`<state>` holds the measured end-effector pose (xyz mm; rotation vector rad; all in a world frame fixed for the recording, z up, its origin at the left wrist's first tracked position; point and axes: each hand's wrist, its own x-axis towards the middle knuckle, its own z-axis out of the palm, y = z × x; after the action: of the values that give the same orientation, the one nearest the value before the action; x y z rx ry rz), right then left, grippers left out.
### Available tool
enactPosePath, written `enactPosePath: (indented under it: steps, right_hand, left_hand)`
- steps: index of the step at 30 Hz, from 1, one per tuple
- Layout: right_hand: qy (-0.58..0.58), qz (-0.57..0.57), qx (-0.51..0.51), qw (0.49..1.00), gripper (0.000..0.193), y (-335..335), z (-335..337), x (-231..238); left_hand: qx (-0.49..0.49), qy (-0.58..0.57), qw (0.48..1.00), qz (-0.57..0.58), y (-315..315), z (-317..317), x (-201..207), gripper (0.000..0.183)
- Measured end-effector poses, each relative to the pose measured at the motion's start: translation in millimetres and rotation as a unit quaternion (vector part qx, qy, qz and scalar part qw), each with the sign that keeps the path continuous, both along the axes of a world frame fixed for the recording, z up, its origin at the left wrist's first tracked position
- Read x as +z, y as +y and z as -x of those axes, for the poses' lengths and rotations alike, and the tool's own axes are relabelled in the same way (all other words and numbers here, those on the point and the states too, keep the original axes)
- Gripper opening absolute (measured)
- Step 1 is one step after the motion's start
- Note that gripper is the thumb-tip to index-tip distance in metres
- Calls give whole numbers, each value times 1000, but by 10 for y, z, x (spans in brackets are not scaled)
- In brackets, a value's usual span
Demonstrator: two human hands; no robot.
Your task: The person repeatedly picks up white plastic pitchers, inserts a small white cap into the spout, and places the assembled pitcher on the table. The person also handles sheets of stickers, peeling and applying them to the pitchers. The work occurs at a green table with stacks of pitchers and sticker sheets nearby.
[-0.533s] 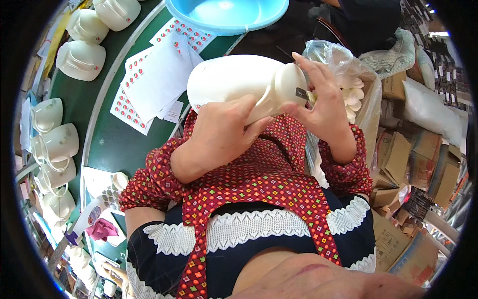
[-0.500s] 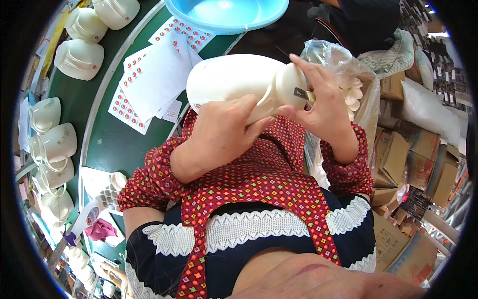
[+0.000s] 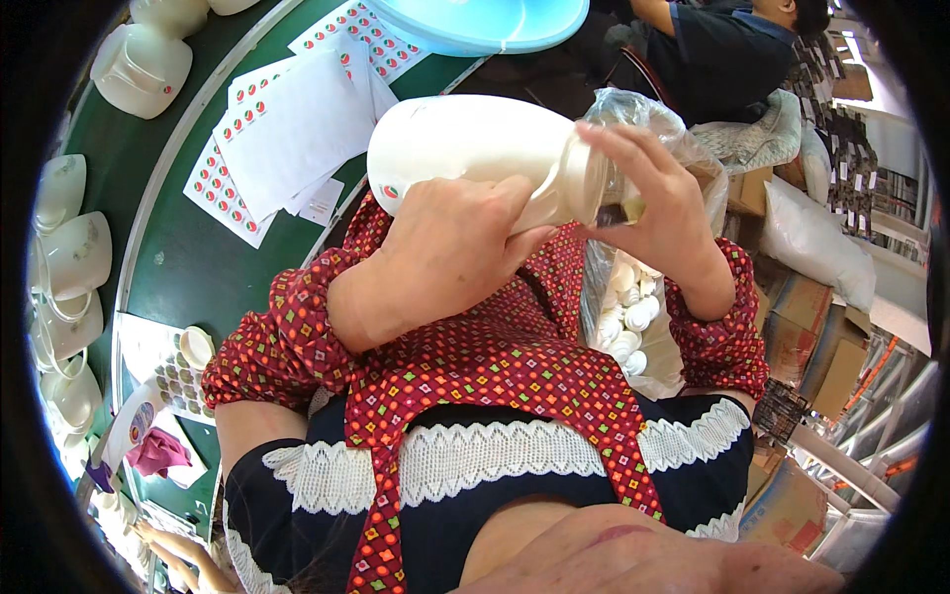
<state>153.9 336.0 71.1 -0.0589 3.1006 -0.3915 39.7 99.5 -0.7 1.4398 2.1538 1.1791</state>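
Note:
A cream-coloured vacuum jug lies nearly level in front of my apron, its neck end toward the right. On its body, near the base end, is a small round red and green mark. My left hand is closed round the jug's handle. The thumb and fingers of my right hand span the cream cap at the neck end, with the fingertips blurred. Between that palm and the cap shows a small brownish piece that I cannot make out.
Sheets of round stickers and white paper lie on the green table. A blue basin is beyond them. Several cream jugs line the left. Right are a plastic-lined box of white parts, cartons and another person.
The jug has rolled slightly, showing more of its red and green mark. My right hand has shifted and turned at the cap. The view has swung, bringing more of the other person in.

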Motion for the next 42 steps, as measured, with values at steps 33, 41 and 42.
enactPosePath:
  steps: [33,41,42]
  right_hand:
    - [77,-29,172,982,106,142,204,-112]
    - [129,1,69,989,103,38,306,-345]
    - [150,-15,69,986,101,-21,302,-307]
  left_hand:
    - [-38,-43,993,-105,-90,387,-105,33]
    - [13,-106,994,-18,-106,258,60,38]
    - [30,-104,993,-52,-137,243,-3,38]
